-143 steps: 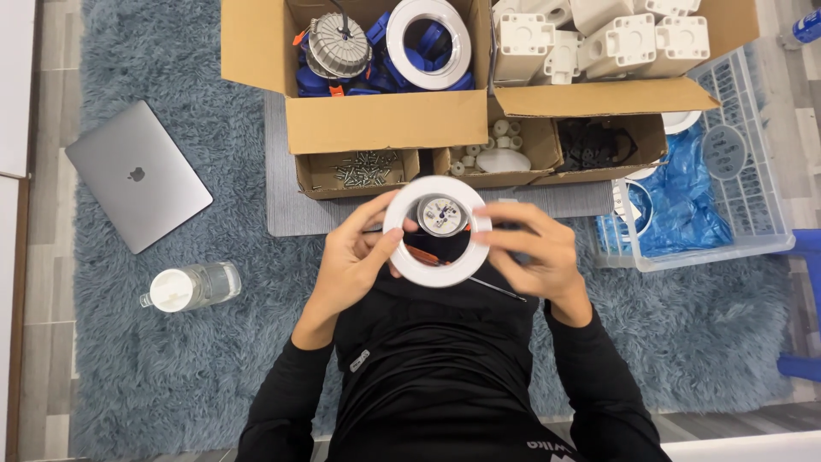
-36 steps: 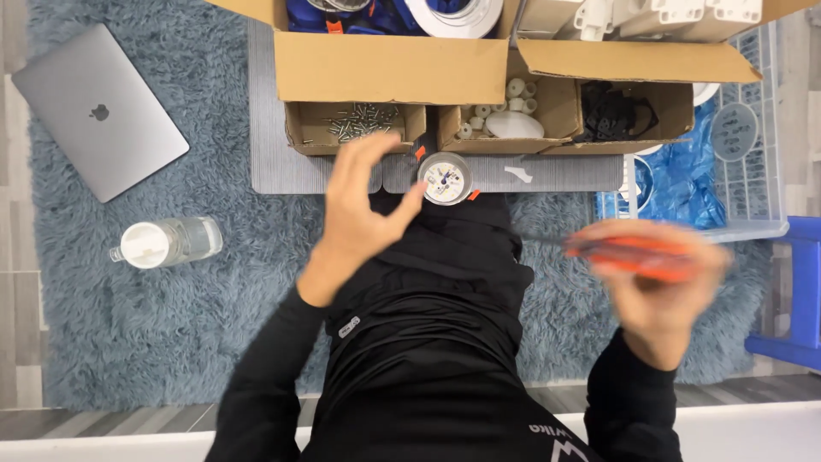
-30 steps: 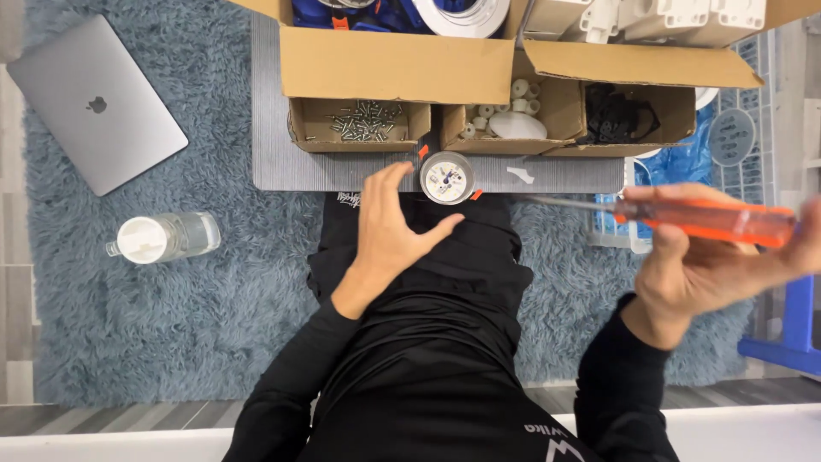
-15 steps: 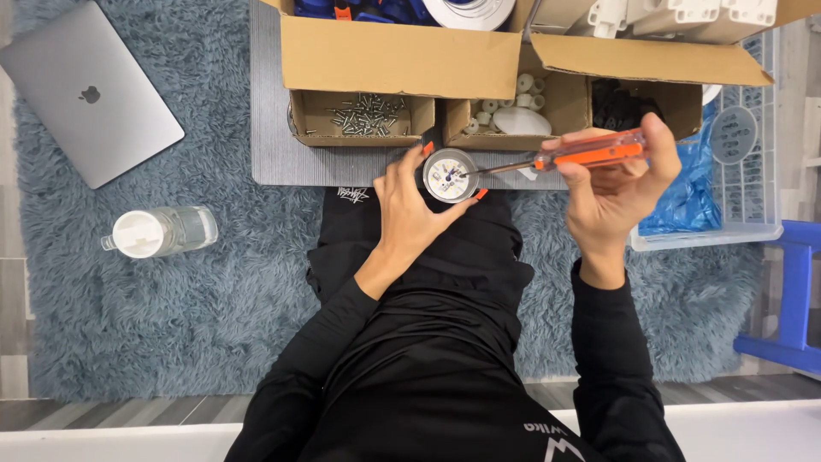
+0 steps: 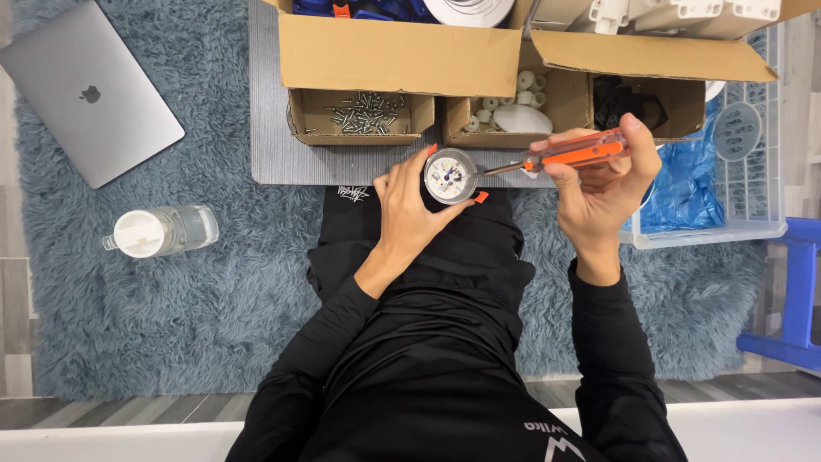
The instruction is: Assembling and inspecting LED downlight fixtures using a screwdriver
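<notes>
The person is sitting on the blue rug (image 5: 214,308), working a screw into a small round lamp part (image 5: 451,175). The left hand (image 5: 409,212) is gripping that part, holding it just above the lap, near the grey mat (image 5: 282,128). The right hand (image 5: 603,184) is clamped around an orange-handled screwdriver (image 5: 575,153), its tip resting on the part's face. Turning squarely, I judge, matters next, with the part held steady.
</notes>
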